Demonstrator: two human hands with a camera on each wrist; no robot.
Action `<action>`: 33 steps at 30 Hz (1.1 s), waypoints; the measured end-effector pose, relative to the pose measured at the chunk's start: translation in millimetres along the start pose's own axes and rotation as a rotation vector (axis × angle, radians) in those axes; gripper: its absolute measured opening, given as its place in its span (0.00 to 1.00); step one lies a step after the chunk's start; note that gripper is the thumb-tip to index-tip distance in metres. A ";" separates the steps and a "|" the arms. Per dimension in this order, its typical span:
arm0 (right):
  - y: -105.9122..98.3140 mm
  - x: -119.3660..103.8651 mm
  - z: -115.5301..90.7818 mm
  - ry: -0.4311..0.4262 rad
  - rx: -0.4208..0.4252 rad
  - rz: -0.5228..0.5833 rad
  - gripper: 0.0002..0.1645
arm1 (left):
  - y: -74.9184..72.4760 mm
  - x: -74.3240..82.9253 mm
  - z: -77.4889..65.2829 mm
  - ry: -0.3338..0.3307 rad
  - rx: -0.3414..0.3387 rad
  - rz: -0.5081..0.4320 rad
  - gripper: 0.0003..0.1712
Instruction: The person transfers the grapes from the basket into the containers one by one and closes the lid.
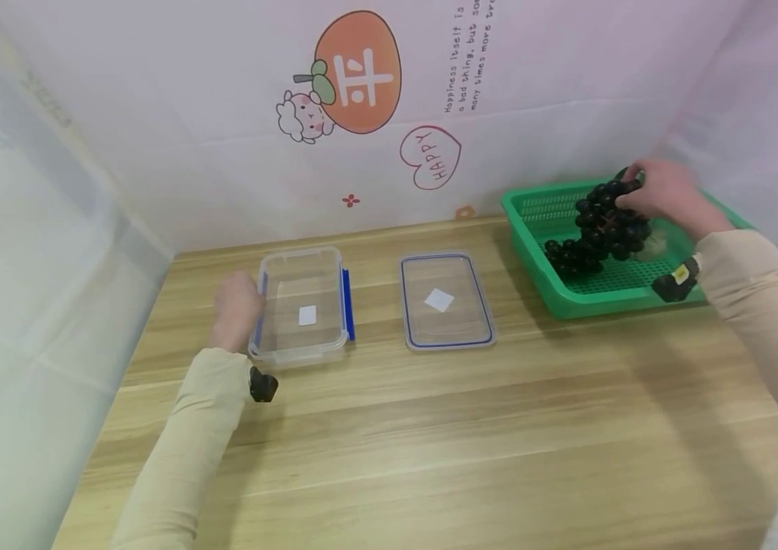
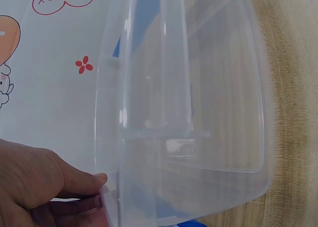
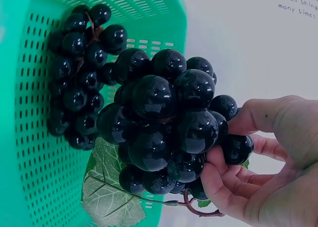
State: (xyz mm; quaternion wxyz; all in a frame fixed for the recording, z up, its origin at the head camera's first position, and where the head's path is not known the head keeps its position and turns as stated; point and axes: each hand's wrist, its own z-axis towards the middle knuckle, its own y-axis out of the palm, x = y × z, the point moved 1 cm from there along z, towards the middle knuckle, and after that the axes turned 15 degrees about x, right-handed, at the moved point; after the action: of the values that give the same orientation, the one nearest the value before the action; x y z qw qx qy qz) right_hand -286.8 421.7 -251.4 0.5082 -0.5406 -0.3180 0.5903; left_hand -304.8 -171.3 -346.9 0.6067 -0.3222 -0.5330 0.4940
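Note:
My right hand (image 1: 664, 195) pinches a bunch of dark grapes (image 3: 159, 117) by its stem end, over the green basket (image 1: 568, 305). In the right wrist view the thumb and fingers press on grapes at the bunch's edge. A second dark bunch (image 3: 79, 78) lies on the basket floor beside a pale green leaf (image 3: 114, 187). At the left, my left hand (image 1: 236, 305) grips the rim of a clear plastic box (image 2: 223, 187) between thumb and fingers. The box stands uncovered on the table, with a blue side flap (image 1: 348, 305) hanging out to the right.
A clear lid (image 1: 447, 328) with a blue seal lies flat on the wooden table (image 1: 430, 458) between the box and the basket. White printed sheeting (image 1: 224, 114) rises behind the table's back edge and along both sides.

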 end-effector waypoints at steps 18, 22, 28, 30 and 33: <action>5.6 -33.2 4.0 -0.051 -0.011 0.016 0.30 | 2.1 -4.1 1.7 0.001 0.002 -0.013 0.14; 6.9 -39.5 5.4 -0.058 -0.022 0.006 0.32 | 4.3 -5.9 3.2 0.003 0.021 -0.002 0.13; 7.3 -46.6 6.8 -0.075 -0.020 -0.007 0.33 | 4.7 -6.0 3.4 -0.012 0.023 0.003 0.14; 7.3 -48.9 7.3 -0.080 -0.019 -0.008 0.32 | 4.2 -5.6 3.4 -0.012 0.022 0.003 0.14; 7.2 -52.2 7.9 -0.092 -0.019 -0.012 0.32 | 4.0 -4.9 3.5 -0.015 0.021 -0.003 0.15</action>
State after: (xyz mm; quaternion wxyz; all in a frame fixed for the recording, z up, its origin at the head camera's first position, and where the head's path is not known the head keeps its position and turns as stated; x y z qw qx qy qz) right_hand -301.4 371.8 -239.9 0.4914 -0.5157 -0.3499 0.6085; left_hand -308.8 -175.2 -351.4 0.6069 -0.3112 -0.5328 0.5010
